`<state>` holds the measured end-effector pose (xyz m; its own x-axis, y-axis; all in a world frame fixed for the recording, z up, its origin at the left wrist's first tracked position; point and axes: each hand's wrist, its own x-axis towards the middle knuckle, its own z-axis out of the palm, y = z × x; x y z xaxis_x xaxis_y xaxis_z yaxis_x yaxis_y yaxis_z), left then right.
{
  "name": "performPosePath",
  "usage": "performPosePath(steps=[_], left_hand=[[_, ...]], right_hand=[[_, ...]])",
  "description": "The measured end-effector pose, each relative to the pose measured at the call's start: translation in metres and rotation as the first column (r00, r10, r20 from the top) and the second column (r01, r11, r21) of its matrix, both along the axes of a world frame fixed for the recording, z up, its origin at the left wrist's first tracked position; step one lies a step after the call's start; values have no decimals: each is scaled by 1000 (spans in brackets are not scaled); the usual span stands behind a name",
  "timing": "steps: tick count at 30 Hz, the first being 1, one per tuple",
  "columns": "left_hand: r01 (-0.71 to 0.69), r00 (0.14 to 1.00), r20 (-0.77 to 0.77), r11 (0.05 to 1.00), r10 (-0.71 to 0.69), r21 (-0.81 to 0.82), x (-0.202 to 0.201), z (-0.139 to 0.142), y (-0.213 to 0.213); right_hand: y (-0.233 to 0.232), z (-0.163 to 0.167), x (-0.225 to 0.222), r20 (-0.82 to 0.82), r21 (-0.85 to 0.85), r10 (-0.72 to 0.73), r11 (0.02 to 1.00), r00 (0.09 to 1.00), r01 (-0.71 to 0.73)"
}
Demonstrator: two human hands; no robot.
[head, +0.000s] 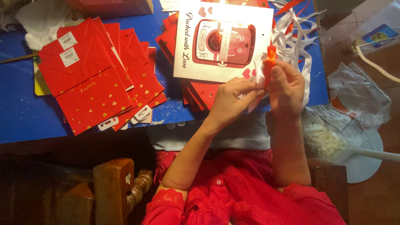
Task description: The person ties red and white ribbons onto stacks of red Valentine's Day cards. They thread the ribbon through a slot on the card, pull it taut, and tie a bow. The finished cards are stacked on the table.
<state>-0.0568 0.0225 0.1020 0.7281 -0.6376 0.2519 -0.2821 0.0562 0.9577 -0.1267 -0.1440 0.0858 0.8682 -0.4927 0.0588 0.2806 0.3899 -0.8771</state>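
Above the blue table (25, 112), both hands' grips pinch a partly hidden red-and-white ribbon (270, 62).

I wear a red garment with short sleeves. The sleeve on my left arm (166, 200) ends in a band of red lace with a scalloped edge just above the elbow; the sleeve on my right arm (306, 198) ends in the same lace trim. The front of the garment closes with small red buttons (217, 182). Both forearms are bare, as are my left hand (231, 100) and right hand (287, 87). No rings, watch or bracelets are visible.
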Motion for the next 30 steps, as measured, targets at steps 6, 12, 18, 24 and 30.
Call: performPosePath(steps=[6, 12, 18, 24, 30], left_hand=[[6, 995, 100, 997, -13, 72, -2, 13, -39], [-23, 971, 240, 988, -15, 153, 1, 27, -83], [143, 987, 74, 990, -142, -13, -8, 24, -80], [312, 764, -433, 861, -479, -402, -14, 7, -82], [202, 694, -557, 866, -456, -457, -15, -1, -73]], right_hand=[[-30, 17, -24, 191, -245, -199, 939, 961, 243], [-39, 40, -52, 260, -339, -340, 844, 904, 415], [-36, 33, -65, 145, -479, -392, 775, 908, 411], [-13, 34, -73, 18, -537, -281, 807, 960, 246], [-18, 33, -78, -103, -587, -194, 804, 975, 98]])
